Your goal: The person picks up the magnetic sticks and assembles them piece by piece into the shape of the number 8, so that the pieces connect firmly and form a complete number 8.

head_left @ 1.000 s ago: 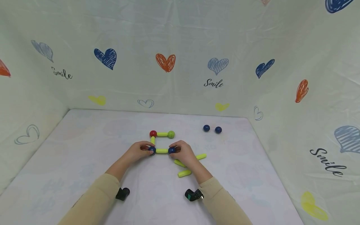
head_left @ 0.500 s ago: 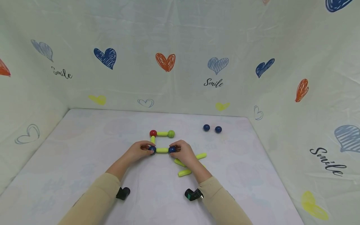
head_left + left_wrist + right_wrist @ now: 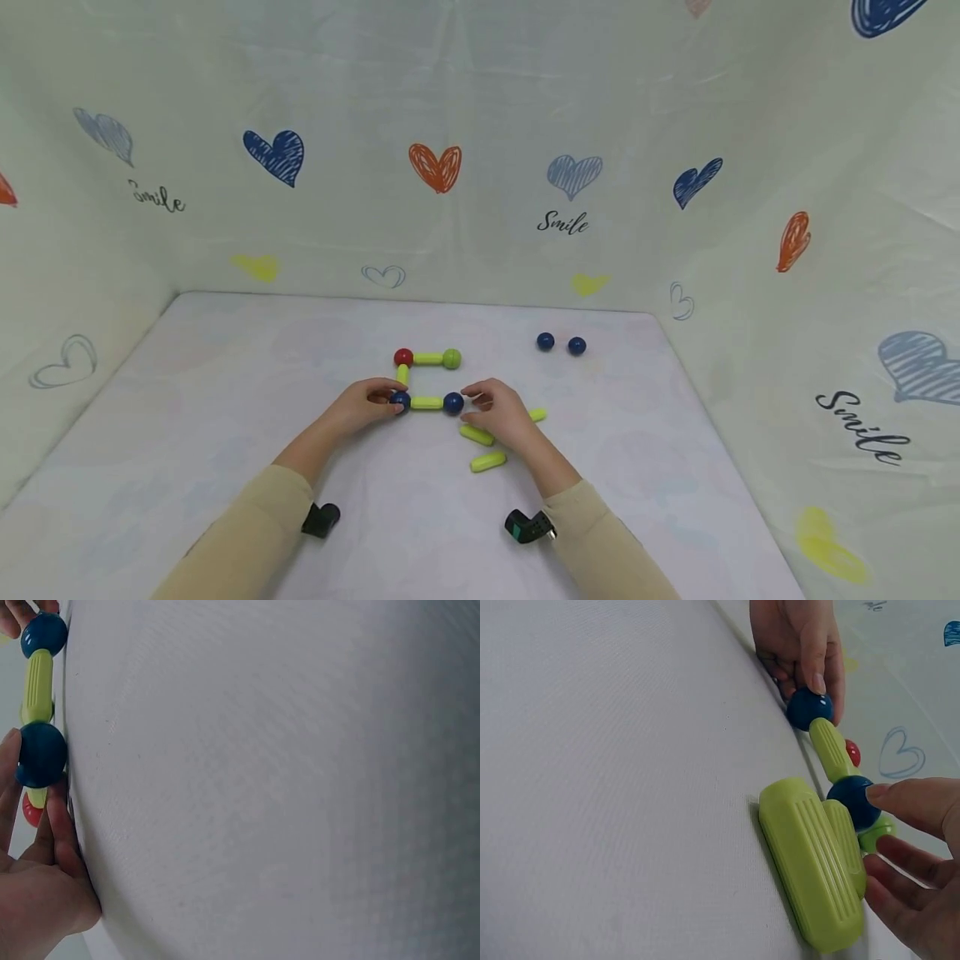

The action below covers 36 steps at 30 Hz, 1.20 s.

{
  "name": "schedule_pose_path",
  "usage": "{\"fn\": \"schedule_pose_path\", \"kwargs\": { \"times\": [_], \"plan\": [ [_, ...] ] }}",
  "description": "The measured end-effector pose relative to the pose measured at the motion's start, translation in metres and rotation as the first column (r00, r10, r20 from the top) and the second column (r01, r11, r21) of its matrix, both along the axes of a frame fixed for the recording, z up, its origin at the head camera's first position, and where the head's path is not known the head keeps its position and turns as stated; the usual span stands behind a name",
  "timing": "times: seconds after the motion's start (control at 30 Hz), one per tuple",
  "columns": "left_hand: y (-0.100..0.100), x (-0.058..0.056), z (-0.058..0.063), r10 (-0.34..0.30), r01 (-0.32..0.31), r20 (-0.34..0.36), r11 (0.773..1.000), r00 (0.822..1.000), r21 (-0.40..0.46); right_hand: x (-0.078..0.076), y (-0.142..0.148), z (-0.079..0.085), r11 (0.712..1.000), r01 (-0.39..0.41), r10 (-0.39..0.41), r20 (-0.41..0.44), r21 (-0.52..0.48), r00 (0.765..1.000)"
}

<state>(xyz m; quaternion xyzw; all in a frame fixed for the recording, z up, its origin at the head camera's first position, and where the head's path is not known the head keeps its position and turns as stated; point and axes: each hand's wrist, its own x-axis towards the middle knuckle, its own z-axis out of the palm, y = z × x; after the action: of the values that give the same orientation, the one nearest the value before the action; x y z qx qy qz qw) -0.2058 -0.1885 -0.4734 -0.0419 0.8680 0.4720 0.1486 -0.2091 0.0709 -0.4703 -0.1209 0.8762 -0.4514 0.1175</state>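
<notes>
My left hand (image 3: 365,407) pinches a blue ball (image 3: 43,755) between thumb and fingers. A yellow-green rod (image 3: 427,403) joins it to a second blue ball (image 3: 453,403) on the right. Just right of that ball is my right hand (image 3: 501,414), its thumb and fingers spread with nothing between them. In the right wrist view the thumb overlaps the ball's edge; whether it touches I cannot tell. Another rod (image 3: 402,375) runs from the left ball back to a red ball (image 3: 403,357). From there a further rod (image 3: 428,359) leads to a green ball (image 3: 452,359).
Loose yellow-green rods (image 3: 488,462) lie on the white table (image 3: 637,467) near my right hand, one partly hidden behind it. Two loose blue balls (image 3: 545,341) sit at the back right. A white cloth (image 3: 495,100) with printed hearts hangs behind the table.
My right hand has let go of the right blue ball and moved slightly to the right. The left hand keeps its grip; the head view has shifted a little.
</notes>
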Motion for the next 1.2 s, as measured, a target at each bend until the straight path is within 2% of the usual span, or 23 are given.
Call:
{"fn": "schedule_pose_path", "kwargs": {
  "times": [0.17, 0.53, 1.2],
  "plan": [
    [-0.002, 0.0, -0.001, 0.0, 0.0, 0.009, 1.0, 1.0, 0.013, 0.005, 0.005, 0.004, 0.999, -0.01, 0.009, 0.03, 0.032, 1.0],
    [-0.002, 0.001, -0.001, -0.007, 0.007, 0.004, 1.0, 1.0, 0.014, 0.007, 0.011, 0.004, 0.987, -0.132, 0.126, 0.065, 0.088, 0.99],
    [0.0, 0.001, -0.004, 0.02, -0.02, -0.001, 0.999, 1.0, 0.033, 0.007, 0.007, 0.002, 0.975, -0.177, 0.169, 0.069, 0.134, 0.983]
  ]
}}
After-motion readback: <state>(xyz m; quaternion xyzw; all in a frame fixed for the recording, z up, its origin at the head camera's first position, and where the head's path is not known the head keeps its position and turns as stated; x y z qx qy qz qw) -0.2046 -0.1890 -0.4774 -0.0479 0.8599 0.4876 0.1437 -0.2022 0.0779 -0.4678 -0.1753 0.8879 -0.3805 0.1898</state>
